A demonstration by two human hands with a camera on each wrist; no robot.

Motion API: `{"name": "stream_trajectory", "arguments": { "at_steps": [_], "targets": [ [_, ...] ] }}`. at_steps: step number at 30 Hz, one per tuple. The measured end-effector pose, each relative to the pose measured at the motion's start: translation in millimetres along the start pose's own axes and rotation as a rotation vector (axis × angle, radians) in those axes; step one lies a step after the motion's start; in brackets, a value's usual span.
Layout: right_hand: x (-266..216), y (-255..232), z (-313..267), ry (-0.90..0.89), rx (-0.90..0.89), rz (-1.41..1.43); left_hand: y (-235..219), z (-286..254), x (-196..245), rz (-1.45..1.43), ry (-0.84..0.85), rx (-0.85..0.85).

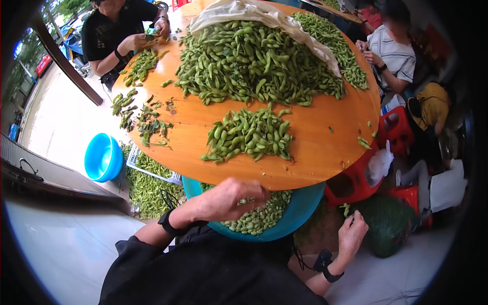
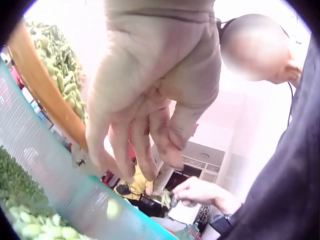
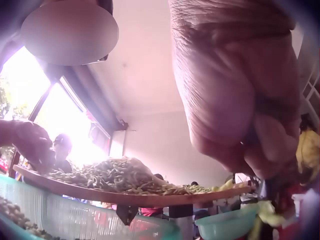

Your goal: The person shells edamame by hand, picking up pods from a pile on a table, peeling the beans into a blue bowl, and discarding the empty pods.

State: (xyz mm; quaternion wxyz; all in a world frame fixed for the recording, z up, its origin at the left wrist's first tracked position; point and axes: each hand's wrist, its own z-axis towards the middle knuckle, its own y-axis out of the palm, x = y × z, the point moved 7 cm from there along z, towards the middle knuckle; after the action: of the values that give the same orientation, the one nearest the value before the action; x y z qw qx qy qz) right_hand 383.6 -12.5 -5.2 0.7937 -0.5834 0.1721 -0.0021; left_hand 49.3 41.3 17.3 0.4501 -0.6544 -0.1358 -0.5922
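My left hand [image 1: 226, 202] hangs over a teal basket [image 1: 306, 207] of shelled beans [image 1: 259, 218]. Its fingers point down, relaxed, in the left wrist view, and a pale green bean [image 2: 114, 209] is in the air below them, touching nothing. Off to the basket's right, my right hand [image 1: 352, 236] pinches green pods or empty shells [image 1: 345, 208]; which of these cannot be told. In the right wrist view its fingers [image 3: 270, 145] are curled, with blurred green pieces [image 3: 270, 215] beneath. A small heap of pods [image 1: 249, 134] lies near the table's front edge.
A large pod mound [image 1: 254, 61] under pale cloth [image 1: 244, 9] covers the back of the wooden table [image 1: 315, 152]. Left stand a blue basin [image 1: 103, 157] and a crate [image 1: 152, 168]; right are red stools [image 1: 351, 185] and a dark green bag [image 1: 389, 226]. Several people sit around.
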Motion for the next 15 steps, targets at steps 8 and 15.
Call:
{"name": "stream_trajectory", "arguments": {
  "at_steps": [8, 15],
  "targets": [
    [-19.3, 10.9, -0.2, -0.01, 0.015, 0.186, -67.9, 49.8, -11.3, 0.853, 0.082, 0.441],
    [-86.4, 15.3, 0.3, -0.064, -0.129, 0.629, -58.4, 46.8, 6.7, 0.712, 0.125, 0.453]
  ]
}}
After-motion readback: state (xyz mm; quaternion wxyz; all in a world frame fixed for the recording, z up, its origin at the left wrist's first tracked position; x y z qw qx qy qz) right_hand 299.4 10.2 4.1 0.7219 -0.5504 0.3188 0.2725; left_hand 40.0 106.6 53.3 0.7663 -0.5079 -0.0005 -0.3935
